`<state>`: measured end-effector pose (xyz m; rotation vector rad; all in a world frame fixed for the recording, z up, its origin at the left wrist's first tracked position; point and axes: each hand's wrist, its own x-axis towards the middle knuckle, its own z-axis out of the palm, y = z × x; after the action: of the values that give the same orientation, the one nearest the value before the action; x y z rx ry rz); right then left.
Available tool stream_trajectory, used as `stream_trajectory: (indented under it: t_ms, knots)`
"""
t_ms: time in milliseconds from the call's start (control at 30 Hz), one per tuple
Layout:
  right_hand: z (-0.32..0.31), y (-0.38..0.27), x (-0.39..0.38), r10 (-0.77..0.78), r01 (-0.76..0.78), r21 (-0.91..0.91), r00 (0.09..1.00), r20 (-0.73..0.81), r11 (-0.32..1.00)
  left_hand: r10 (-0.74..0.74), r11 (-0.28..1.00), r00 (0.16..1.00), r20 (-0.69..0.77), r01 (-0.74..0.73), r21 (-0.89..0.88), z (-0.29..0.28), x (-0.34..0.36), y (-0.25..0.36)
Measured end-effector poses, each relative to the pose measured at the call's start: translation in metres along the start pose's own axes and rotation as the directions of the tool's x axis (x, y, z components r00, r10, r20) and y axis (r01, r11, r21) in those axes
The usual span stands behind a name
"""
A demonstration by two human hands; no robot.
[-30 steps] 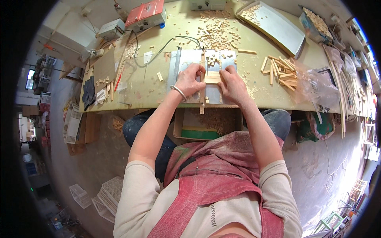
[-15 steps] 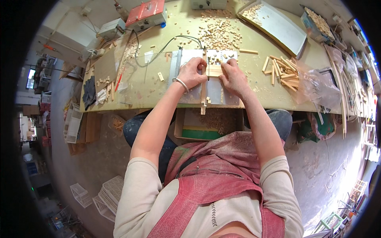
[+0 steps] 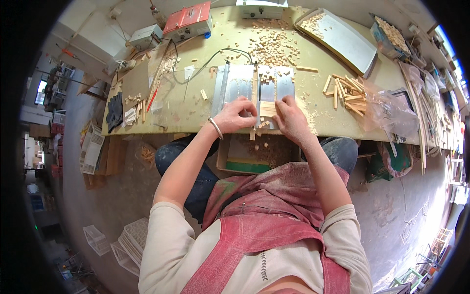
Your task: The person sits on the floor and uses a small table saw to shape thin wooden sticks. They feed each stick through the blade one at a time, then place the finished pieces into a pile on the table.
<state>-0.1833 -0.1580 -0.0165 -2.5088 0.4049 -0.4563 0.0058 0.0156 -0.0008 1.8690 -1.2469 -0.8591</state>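
Note:
My left hand (image 3: 237,113), with a bangle at the wrist, is curled on the left of a metal sliding plate (image 3: 285,78); what its fingertips hold, if anything, is unclear. My right hand (image 3: 290,116) grips the right end of a short row of wooden strips (image 3: 266,106) lying crosswise on the plate. Small cut pieces (image 3: 265,124) lie just in front of the strips, and more blocks (image 3: 267,76) sit on the plate's far part. An open box (image 3: 245,165) with loose pieces is below the table edge.
Scattered blocks (image 3: 269,44) lie behind the plate, near a tray (image 3: 338,44) and a filled bin (image 3: 389,34). A pile of sticks (image 3: 347,93) is on the right; dark gloves (image 3: 114,110), a red-topped control box (image 3: 186,19) and cables (image 3: 205,59) are on the left.
Both hands and the strips have moved toward the table's front edge. More small pieces show at the front of the plate, some apparently dropping into the box below.

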Motion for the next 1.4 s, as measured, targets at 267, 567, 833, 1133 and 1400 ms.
stream_trajectory:
  t_ms: [267,567,833,1133,1400]
  knots:
    - [0.005,-0.009,0.01,-0.001,0.001,0.009,1.0,0.013,1.0,0.144,0.948,0.964,-0.225,-0.069,0.311,0.008,0.02,-0.009]
    - [0.009,0.0,0.021,0.014,-0.014,0.006,1.0,0.011,1.0,0.107,0.959,0.965,-0.238,-0.037,0.283,0.008,0.034,-0.008]
    - [0.012,0.005,0.035,0.028,-0.028,-0.022,1.0,-0.006,0.999,0.092,0.976,0.959,-0.268,-0.033,0.217,0.003,0.047,-0.015]
    - [0.01,0.012,0.052,0.085,-0.084,-0.027,0.996,0.036,0.996,0.063,0.977,0.962,-0.265,-0.005,0.212,-0.004,0.065,-0.019]
    - [0.009,0.015,0.063,0.115,-0.114,-0.022,0.992,0.045,0.993,0.018,0.972,0.966,-0.258,0.043,0.232,-0.01,0.075,-0.019]
